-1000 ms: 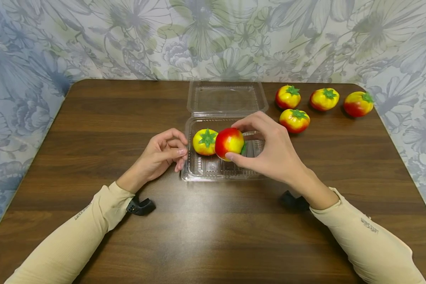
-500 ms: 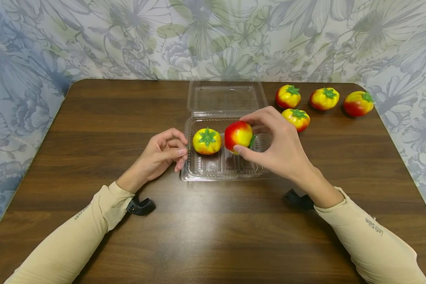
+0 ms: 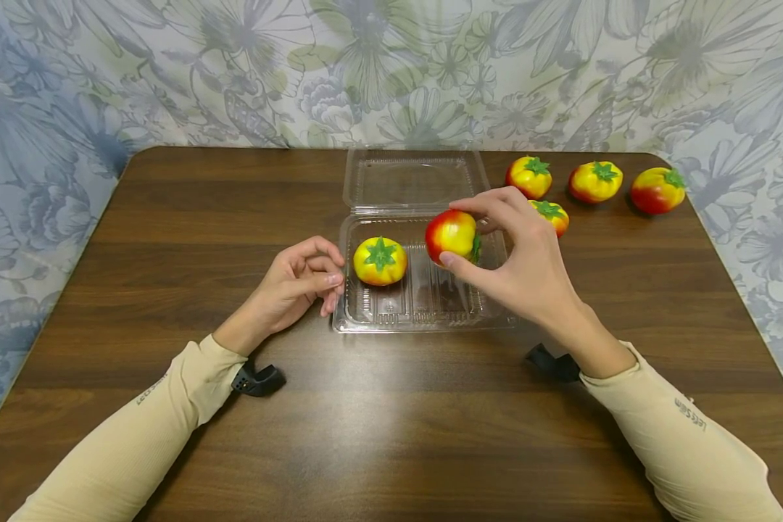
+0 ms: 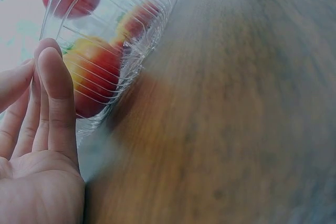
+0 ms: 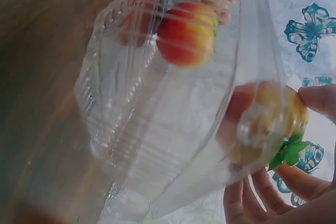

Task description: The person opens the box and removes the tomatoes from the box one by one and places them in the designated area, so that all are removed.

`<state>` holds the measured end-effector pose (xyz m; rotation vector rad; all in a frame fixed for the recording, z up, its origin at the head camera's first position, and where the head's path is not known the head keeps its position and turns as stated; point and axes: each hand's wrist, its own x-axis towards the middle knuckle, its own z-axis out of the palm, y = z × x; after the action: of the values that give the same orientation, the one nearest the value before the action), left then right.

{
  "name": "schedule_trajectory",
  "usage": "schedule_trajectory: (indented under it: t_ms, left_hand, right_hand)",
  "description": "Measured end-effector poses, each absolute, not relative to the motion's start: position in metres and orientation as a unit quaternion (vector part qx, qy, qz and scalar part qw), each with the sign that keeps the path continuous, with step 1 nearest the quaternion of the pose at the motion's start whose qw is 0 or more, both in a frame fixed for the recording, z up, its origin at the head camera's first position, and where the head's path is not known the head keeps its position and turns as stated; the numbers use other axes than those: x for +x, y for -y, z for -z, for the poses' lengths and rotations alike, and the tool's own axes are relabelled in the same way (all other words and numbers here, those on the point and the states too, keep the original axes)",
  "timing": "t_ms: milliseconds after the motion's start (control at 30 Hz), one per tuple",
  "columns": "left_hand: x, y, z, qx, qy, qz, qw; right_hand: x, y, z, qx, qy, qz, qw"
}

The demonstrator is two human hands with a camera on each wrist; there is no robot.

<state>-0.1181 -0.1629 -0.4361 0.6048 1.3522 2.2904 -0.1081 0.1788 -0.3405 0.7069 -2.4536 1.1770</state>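
My right hand point(image 3: 528, 254) grips a red-and-yellow toy tomato point(image 3: 450, 235) between thumb and fingers, above the right half of a clear plastic clamshell container point(image 3: 424, 328). Its green leaf cap faces right, towards my palm. In the right wrist view, the held tomato point(image 5: 257, 124) is partly seen through the container wall. Another toy tomato point(image 3: 380, 261) sits leaf-up in the container's left part. At the container's left rim, my left hand point(image 3: 300, 283) pinches the edge between thumb and fingers; the left wrist view shows its fingers point(image 4: 60, 103) against the clear side.
The container's hinged lid point(image 3: 417, 181) lies folded back towards the wall. Several more toy tomatoes stand at the back right, among them one point(image 3: 596, 182) in the rear row and one point(image 3: 551, 215) partly hidden behind my right hand. Patterned wallpaper point(image 3: 391, 72) borders the brown table point(image 3: 202, 217).
My right hand has carried the tomato rightwards and slightly away from me, from beside the other tomato to over the right half of the container. My left hand has stayed put.
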Motion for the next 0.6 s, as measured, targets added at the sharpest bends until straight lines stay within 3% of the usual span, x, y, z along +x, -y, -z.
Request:
schedule_trajectory:
  t_ms: [600]
  left_hand:
    - [-0.118, 0.163, 0.436, 0.219, -0.487, -0.820, 0.206]
  right_hand:
    - [-0.114, -0.218, 0.346, 0.163, 0.883, -0.390, 0.205]
